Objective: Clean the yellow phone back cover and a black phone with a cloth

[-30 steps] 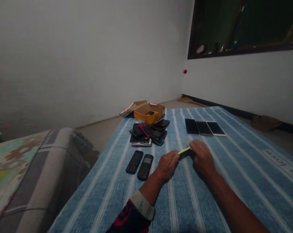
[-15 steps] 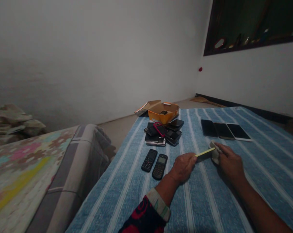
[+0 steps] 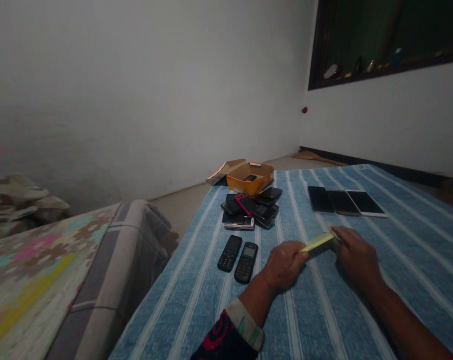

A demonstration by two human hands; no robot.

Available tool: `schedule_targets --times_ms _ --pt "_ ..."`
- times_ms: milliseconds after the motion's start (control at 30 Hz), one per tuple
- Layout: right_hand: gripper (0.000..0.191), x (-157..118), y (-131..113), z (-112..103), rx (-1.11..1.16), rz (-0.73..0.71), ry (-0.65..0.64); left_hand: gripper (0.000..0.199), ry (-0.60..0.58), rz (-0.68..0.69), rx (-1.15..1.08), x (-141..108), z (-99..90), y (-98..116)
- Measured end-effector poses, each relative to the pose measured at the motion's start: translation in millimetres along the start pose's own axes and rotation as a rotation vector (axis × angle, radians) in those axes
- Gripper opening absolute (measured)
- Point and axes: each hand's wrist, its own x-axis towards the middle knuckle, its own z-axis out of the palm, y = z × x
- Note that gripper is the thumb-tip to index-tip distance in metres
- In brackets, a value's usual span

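My left hand (image 3: 286,263) grips one end of a thin yellow-edged phone (image 3: 318,242), tilted above the blue striped cloth (image 3: 301,320). At the phone's other end, my right hand (image 3: 356,252) pinches a pale cloth (image 3: 335,234), mostly hidden by the fingers, against it. Two keypad phones (image 3: 230,253) (image 3: 246,262) lie side by side left of my left hand. Beyond my right hand, three flat phones rest in a row: a black one (image 3: 320,200), a dark one (image 3: 343,202) and a white-framed one (image 3: 366,203).
A heap of phones (image 3: 249,209) lies before an open orange box (image 3: 251,185) at the far edge. On the left is a flowered cover (image 3: 42,260) over a grey bed or bench. A dark-framed window (image 3: 384,40) is at the upper right.
The yellow-edged phone has tilted so that more of its yellow side shows. My right hand has shifted slightly, and less of the pale cloth is visible. The view has shifted a little.
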Motion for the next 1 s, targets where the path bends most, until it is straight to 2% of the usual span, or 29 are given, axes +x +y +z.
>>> schedule_targets --times_ms 167,333,467,567,633,733,833,900,1000 --pt "0.038 -4 17 -2 -0.088 -0.008 -0.034 0.024 0.037 0.108 0.023 -1 7.7 -4" --pt "0.041 -9 23 0 -0.116 -0.037 -0.069 0.046 0.071 0.13 0.048 -2 18.5 -14" --pt "0.04 -11 13 1 -0.189 -0.114 -0.172 0.064 0.057 0.094 0.09 -4 22.1 -19" --pt "0.04 -14 0 4 -0.315 -0.158 -0.257 0.069 0.055 0.093 0.077 -4 22.0 -21" --pt "0.041 -19 -13 8 -0.325 -0.209 -0.263 0.07 0.046 0.085 0.073 -4 21.2 -20" --pt "0.041 -26 -35 18 -0.177 -0.334 -0.251 0.068 0.043 0.057 0.067 -2 20.8 -16" --pt "0.044 -30 -50 26 -0.003 -0.412 -0.392 0.064 0.087 0.024 0.088 -1 21.0 -12" --pt "0.045 -30 -48 28 -0.003 -0.415 -0.415 0.057 0.113 -0.012 0.122 0 20.7 -10" --pt "0.043 -28 -29 28 -0.147 -0.355 -0.336 0.056 0.096 -0.045 0.162 0 18.6 -7"
